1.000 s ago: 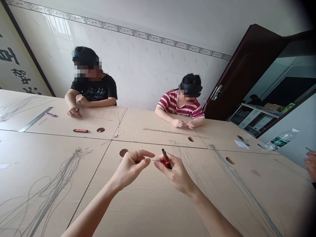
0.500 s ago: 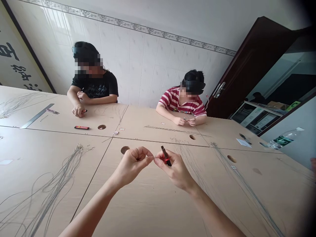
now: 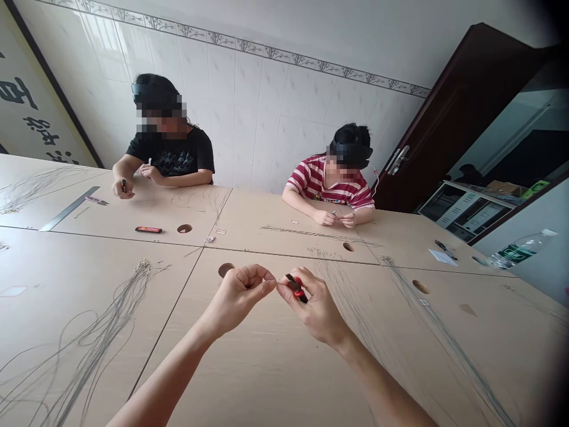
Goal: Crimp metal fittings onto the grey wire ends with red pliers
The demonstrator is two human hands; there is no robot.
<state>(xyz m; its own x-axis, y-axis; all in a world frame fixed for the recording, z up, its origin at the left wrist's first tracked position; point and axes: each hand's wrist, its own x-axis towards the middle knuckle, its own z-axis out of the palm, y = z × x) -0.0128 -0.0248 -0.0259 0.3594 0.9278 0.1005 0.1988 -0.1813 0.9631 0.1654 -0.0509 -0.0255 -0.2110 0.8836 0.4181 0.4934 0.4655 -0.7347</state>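
My left hand point(image 3: 244, 296) is closed in a pinch, thumb against forefinger, on something too small to make out. Its fingertips meet those of my right hand point(image 3: 317, 305) above the middle of the table. In that right hand lies a small pair of pliers point(image 3: 297, 287) with dark jaws and red handles, the jaws pointing up and left. The right thumb and forefinger also pinch at the tiny item between the hands. To the left lies a bundle of thin grey cords point(image 3: 111, 308) with metal ends. More cords point(image 3: 444, 326) stretch along the right side.
Across the table point(image 3: 249, 379) sit two co-workers, one in a black shirt point(image 3: 178, 157), one in a striped shirt point(image 3: 338, 184). A steel ruler point(image 3: 71, 207), a red-black cutter-like object point(image 3: 148, 229), cable holes point(image 3: 226, 270), small metal pieces point(image 3: 326, 251) and a plastic bottle point(image 3: 520, 250) are about.
The pliers have tilted leftward in my right hand, showing more red handle. My left hand stays almost still. The black-shirted co-worker's hand has moved left and lifted, holding a small dark item.
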